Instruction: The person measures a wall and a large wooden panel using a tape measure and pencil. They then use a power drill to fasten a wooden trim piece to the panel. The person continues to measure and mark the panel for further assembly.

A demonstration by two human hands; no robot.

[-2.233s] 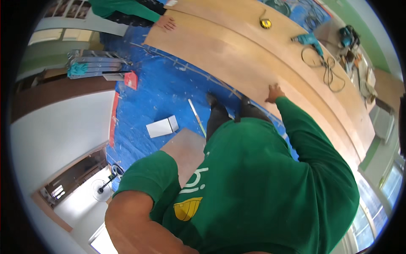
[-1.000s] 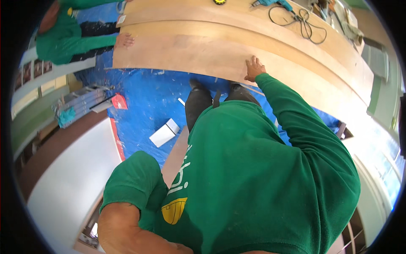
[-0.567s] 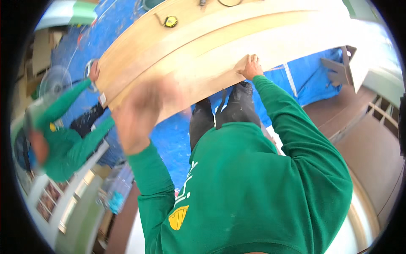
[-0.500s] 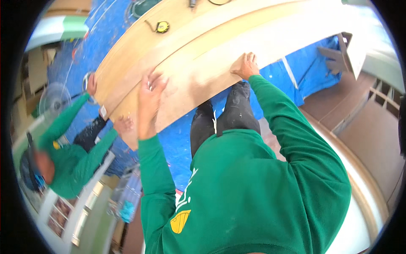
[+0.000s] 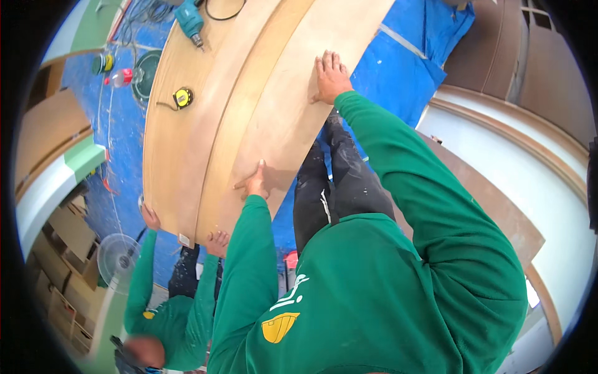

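A long, pale plywood panel (image 5: 278,106) lies over a wider wooden board (image 5: 168,140). My right hand (image 5: 332,76) rests on the panel near its right edge, fingers spread. My left hand (image 5: 255,183) touches the panel closer to me, its thumb and a finger stretched apart and the other fingers partly hidden. Neither hand holds anything. At the near left end, a co-worker's hands (image 5: 150,217) are at the wood, one at the board's left edge and the other at the panel's near corner. A yellow and black tape measure (image 5: 182,98) sits on the board.
A teal power drill (image 5: 190,23) with a black cord lies at the board's far end. Blue sheeting (image 5: 389,84) covers the floor. A bottle (image 5: 121,78) and a dark green round container (image 5: 146,76) stand at the left, with a fan (image 5: 118,262) nearer. Brown panels (image 5: 479,50) stand at the far right.
My left hand has come down from above the panel onto its surface. My right hand stays on the panel. The whole view has turned, bringing the drill and bottle into sight.
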